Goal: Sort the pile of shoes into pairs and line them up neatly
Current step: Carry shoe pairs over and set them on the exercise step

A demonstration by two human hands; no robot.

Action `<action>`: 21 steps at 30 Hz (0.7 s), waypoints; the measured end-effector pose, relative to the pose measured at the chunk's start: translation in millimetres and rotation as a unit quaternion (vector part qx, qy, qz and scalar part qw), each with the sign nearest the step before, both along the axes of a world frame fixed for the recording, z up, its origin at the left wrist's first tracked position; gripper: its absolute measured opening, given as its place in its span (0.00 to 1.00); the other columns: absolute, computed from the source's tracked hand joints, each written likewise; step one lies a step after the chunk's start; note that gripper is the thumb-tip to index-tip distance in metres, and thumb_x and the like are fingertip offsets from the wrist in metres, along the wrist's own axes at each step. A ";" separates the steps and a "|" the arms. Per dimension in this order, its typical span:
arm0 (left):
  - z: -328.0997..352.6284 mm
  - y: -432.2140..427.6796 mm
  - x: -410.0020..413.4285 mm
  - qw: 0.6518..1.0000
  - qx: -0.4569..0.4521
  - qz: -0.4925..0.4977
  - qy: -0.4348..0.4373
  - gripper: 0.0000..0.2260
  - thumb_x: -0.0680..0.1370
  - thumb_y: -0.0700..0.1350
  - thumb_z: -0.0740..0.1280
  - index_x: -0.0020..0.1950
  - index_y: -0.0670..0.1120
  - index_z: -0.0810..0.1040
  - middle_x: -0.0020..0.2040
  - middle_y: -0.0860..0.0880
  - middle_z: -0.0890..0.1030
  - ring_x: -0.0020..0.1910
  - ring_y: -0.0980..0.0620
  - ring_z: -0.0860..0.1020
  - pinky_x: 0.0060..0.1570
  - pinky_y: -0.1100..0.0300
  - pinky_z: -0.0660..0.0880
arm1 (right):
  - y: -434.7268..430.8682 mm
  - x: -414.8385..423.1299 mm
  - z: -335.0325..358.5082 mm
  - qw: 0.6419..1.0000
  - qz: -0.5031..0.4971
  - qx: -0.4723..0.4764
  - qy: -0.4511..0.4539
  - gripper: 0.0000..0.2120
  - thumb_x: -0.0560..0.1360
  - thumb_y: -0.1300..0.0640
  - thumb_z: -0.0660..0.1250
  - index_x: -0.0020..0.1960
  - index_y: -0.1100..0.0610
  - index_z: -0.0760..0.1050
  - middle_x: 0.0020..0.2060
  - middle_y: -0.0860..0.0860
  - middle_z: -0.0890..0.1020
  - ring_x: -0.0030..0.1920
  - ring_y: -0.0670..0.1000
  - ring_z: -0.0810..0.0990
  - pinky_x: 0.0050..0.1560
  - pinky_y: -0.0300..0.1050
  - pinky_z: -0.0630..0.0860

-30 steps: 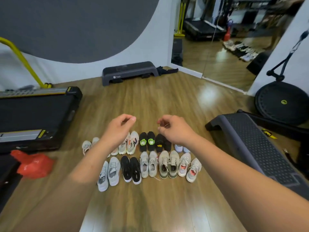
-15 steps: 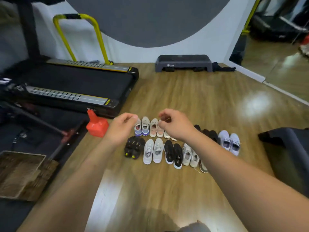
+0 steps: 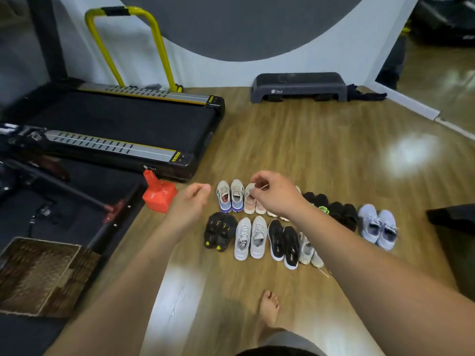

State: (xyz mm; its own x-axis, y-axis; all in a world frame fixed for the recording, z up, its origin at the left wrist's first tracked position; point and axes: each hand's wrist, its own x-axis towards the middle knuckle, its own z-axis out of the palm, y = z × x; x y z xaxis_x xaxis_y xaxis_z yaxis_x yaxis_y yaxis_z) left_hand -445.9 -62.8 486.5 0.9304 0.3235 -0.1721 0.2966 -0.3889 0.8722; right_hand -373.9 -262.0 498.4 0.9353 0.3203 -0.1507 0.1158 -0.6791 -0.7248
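Two rows of paired sneakers (image 3: 250,237), just right of black treadmill (image 3: 123,129). Left hand (image 3: 191,204), nearer treadmill: grip loosely curled, empty. Right hand (image 3: 279,195), farther from it: grip pinched; on lace or nothing, cannot tell. Likely final check: square toes, tuck laces.

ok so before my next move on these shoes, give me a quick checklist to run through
1. Back row paired: ok; the white and purple pair and the pink pair stand side by side.
2. Front row paired: ok for the black and yellow pair, grey pair and black and white pair.
3. Pairs under the right forearm: cannot tell, partly hidden.
4. Laces tucked: not ok; a pale strand trails out of the front row.
5. Hands free: cannot tell; left hand and right hand have curled fingers, perhaps pinching something thin.
6. Bare foot clear of the shoes: ok.
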 end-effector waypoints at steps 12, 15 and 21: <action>-31.0 30.9 148.4 0.998 0.009 0.048 0.032 0.10 0.81 0.49 0.62 0.53 0.46 0.81 0.44 0.52 0.80 0.48 0.52 0.78 0.56 0.50 0.75 | 18.3 164.0 -61.4 0.996 -0.051 0.010 0.077 0.13 0.75 0.54 0.68 0.60 0.52 0.76 0.48 0.49 0.80 0.42 0.51 0.78 0.43 0.40 0.70; -47.1 46.0 188.3 0.997 0.027 0.066 0.039 0.10 0.79 0.53 0.64 0.52 0.49 0.80 0.50 0.47 0.79 0.53 0.47 0.78 0.58 0.49 0.75 | 29.7 193.4 -74.0 0.993 -0.073 0.008 0.087 0.12 0.75 0.55 0.68 0.58 0.53 0.77 0.48 0.51 0.83 0.43 0.50 0.77 0.44 0.40 0.70; -96.9 88.2 281.4 0.996 0.049 0.023 0.072 0.10 0.80 0.48 0.64 0.58 0.47 0.79 0.58 0.49 0.70 0.51 0.56 0.70 0.54 0.63 0.64 | 66.3 256.3 -110.1 0.979 -0.139 -0.027 0.144 0.17 0.75 0.54 0.69 0.63 0.54 0.75 0.47 0.51 0.81 0.46 0.51 0.78 0.47 0.40 0.70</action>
State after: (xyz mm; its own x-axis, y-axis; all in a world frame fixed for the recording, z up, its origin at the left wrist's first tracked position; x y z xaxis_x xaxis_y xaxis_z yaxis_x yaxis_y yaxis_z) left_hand -164.5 25.4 389.5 0.8822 0.3875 -0.2676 0.4349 -0.4526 0.7785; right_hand -117.6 -195.7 388.3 0.9014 0.0442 -0.4307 -0.2822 -0.6944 -0.6620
